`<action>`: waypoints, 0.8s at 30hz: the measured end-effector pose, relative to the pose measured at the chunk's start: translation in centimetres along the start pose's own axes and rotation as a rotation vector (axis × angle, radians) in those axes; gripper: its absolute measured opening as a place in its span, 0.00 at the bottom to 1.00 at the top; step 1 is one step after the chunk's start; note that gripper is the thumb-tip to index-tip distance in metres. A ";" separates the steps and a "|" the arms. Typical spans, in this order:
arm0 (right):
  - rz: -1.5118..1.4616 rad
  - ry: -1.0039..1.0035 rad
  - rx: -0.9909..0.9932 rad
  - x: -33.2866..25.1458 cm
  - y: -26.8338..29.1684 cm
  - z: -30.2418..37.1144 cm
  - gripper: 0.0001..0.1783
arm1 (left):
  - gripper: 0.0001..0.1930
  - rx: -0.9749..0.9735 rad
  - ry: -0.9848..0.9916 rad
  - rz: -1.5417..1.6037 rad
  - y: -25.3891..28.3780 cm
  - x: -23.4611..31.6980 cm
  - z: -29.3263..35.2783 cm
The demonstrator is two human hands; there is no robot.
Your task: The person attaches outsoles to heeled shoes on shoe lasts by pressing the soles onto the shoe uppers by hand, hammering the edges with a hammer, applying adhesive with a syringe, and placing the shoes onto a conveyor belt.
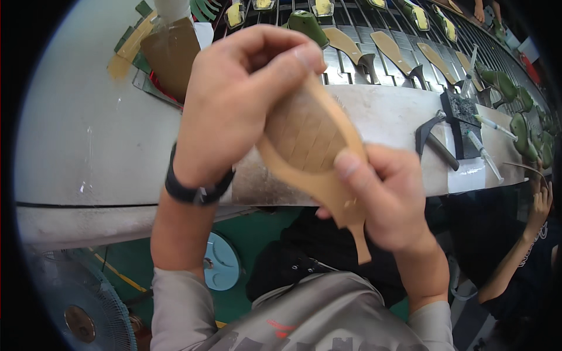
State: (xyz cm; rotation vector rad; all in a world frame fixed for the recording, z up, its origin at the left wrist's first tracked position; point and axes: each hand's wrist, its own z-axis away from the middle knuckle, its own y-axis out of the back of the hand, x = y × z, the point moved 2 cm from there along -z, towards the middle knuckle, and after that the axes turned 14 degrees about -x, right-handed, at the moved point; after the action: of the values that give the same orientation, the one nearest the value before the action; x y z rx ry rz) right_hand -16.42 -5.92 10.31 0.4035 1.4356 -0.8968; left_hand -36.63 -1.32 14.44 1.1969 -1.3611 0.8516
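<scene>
A tan shoe sole (305,137) is held up in front of me, its wide part showing a lattice-marked, shiny centre and a paler rim. My left hand (225,96), with a black band on the wrist, is closed on its upper end; the thumb and bent fingers pinch it. Lower down, my right hand (389,196) grips the narrower part, thumb on the face towards me. A thin tail of the sole hangs below that hand. Fingers behind the sole are mostly hidden.
A hammer (440,146) lies on the pale worktable (105,158), by a black block (462,120) and several syringes (485,157). Beyond runs a slatted conveyor with soles (391,51) and dark heels. A fan (82,316) stands lower left. Another person's arm (524,245) is at right.
</scene>
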 end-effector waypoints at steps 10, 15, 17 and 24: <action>-0.009 0.011 0.059 1.1 -2.1 0.1 0.20 | 0.12 -0.047 0.047 0.196 3.3 -3.0 -1.7; 0.253 0.039 -0.057 2.8 -3.2 -1.2 0.18 | 0.10 -0.018 -0.051 0.345 5.1 -4.7 1.8; 0.359 0.139 -0.016 3.5 -3.2 -1.7 0.18 | 0.10 0.076 -0.046 0.376 5.6 -5.7 2.4; 0.400 0.064 -0.090 3.8 -2.7 -2.9 0.15 | 0.10 0.063 -0.087 0.436 6.3 -6.8 2.7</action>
State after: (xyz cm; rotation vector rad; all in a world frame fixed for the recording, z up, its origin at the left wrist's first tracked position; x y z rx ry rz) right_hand -20.74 -6.59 6.96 0.6304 1.3828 -0.4984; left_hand -44.02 -1.13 8.14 1.0060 -1.7110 1.1644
